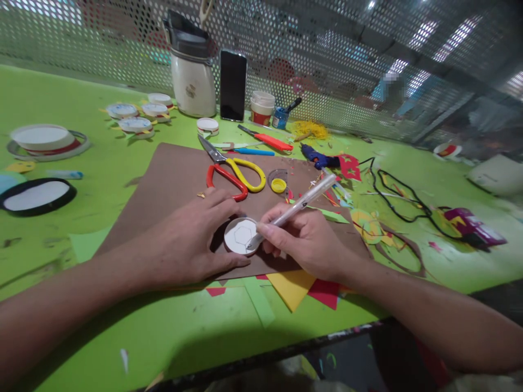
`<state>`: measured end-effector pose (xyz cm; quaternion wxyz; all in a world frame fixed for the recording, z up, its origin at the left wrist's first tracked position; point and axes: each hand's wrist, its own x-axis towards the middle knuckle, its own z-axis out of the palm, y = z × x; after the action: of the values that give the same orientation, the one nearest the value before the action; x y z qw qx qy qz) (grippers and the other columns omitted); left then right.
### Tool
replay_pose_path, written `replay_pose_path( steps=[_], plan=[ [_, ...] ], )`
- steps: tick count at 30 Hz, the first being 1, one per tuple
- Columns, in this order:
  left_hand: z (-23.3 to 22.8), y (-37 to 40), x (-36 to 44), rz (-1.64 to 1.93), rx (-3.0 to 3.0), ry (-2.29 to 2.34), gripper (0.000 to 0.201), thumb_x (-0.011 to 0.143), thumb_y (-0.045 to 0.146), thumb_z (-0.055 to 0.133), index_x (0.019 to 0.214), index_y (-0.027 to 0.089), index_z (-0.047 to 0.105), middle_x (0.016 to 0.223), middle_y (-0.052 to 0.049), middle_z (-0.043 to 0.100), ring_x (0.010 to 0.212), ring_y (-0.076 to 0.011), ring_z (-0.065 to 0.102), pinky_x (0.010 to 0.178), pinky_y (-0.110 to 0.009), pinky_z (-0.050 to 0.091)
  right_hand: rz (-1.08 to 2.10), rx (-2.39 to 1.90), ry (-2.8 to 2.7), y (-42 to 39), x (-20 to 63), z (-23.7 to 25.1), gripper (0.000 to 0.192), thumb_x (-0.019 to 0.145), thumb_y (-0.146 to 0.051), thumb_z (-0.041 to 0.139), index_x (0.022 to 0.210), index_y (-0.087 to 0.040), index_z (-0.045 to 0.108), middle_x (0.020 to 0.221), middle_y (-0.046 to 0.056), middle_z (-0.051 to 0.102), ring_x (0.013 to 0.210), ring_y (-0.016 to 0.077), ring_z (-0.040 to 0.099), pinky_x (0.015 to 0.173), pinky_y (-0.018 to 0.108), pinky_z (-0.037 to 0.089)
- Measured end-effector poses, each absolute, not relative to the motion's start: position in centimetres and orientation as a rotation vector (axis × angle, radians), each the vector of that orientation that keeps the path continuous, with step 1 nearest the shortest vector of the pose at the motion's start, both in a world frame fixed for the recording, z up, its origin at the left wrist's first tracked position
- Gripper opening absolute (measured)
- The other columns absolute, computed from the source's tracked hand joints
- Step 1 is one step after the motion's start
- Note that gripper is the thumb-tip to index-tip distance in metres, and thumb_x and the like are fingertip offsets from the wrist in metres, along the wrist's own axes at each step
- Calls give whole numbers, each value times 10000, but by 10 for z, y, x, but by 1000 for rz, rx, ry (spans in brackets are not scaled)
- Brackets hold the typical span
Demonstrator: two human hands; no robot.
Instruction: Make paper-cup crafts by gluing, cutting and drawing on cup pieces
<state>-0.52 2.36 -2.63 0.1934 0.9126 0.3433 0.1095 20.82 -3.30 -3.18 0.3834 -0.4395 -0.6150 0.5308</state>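
Observation:
A small round white disc [234, 239] with a raised rim lies on a brown board [163, 174], and a hexagon is drawn on its face. My left hand [186, 234] curls around its left side, thumb at the lower edge and fingers near the top, steadying it. Between the thumb and fingers of my right hand [306, 234] is a clear pen [304, 200], its tip on the disc by the hexagon's lower right. Just beyond my left fingers are scissors [232, 169] with one red and one yellow handle. A protractor [281, 175] carries a yellow cap [278, 185].
A cutter [273, 142], blue pen [255, 152] and glue gun [316, 157] lie behind the board. A phone [233, 85] stands beside a white jug [193, 81]. Several paper turtles [134, 126] sit at left. Paper scraps [292, 286] and a black cable [392, 204] surround the board.

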Motion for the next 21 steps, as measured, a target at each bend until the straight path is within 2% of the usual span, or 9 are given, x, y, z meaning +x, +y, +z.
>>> replay_pose_path(
  steps=[5, 11, 15, 21],
  plan=[
    [-25, 22, -5, 315, 2552, 968, 464, 808, 580, 646, 1055, 188, 613, 1018, -91, 585, 889, -277, 559, 733, -394, 432, 1355, -1147, -1597, -34, 209, -29, 293, 926, -459, 641, 828, -189, 582, 605, -42, 570, 525, 93, 507, 498, 227, 429],
    [-24, 22, -5, 309, 2540, 980, 461, 799, 565, 658, 1067, 191, 625, 1040, -95, 599, 907, -287, 566, 738, -401, 446, 1361, -1164, -1591, -34, 208, -28, 340, 904, -513, 655, 828, -189, 585, 601, -38, 580, 525, 97, 517, 499, 234, 441],
    [-26, 23, -5, 342, 2542, 971, 501, 790, 587, 666, 1090, 187, 636, 1044, -100, 611, 917, -293, 575, 739, -398, 455, 1360, -1148, -1543, -32, 208, -28, 318, 898, -486, 669, 826, -188, 588, 606, -37, 588, 522, 92, 527, 501, 227, 455],
    [-26, 23, -8, 350, 2577, 926, 464, 831, 523, 654, 1153, 189, 627, 1160, -126, 611, 1031, -318, 582, 842, -440, 474, 1271, -1203, -1471, -29, 210, -25, 253, 908, -424, 658, 832, -188, 605, 636, -33, 613, 539, 92, 553, 534, 231, 484]
  ],
)
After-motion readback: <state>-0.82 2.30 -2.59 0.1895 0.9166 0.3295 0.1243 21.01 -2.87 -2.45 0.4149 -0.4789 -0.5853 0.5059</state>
